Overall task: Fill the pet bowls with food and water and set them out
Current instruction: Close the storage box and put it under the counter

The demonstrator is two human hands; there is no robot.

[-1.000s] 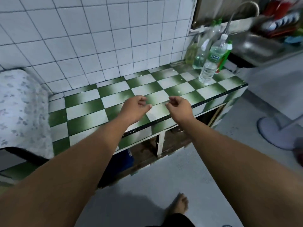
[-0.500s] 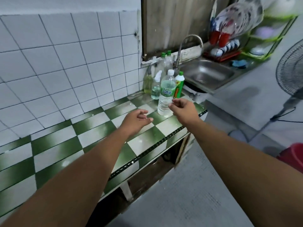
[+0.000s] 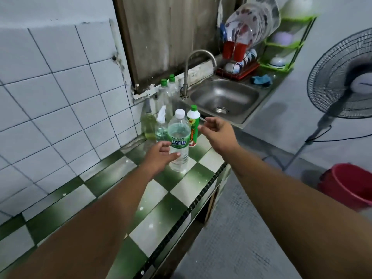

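Closest to the camera are two bare forearms reaching out over a green-and-white checkered tile counter. The water bottle stands near the counter's far end, close to the front edge. It's upright, long axis straight up and down, white cap on top. The green label reads "JASMINE" in big letters; the smaller print is too tiny to read. There's clear liquid inside.

The left hand is cupped against the bottle's left side with the thumb across the front just under the label. I honestly can't tell if it's got a real grip or is only touching. The right hand hangs in the air just right of the bottles, fingers loosely curled, holding nothing.

Right behind the water bottle is a small green-capped bottle with red writing I can't read. Next to it are a spray bottle with pale greenish liquid and a bottle of yellowish liquid.

Further back are a steel sink with a curved faucet, then a red dish rack holding plates and red cups. Off to the right, a fan and a red bucket stand on the floor.
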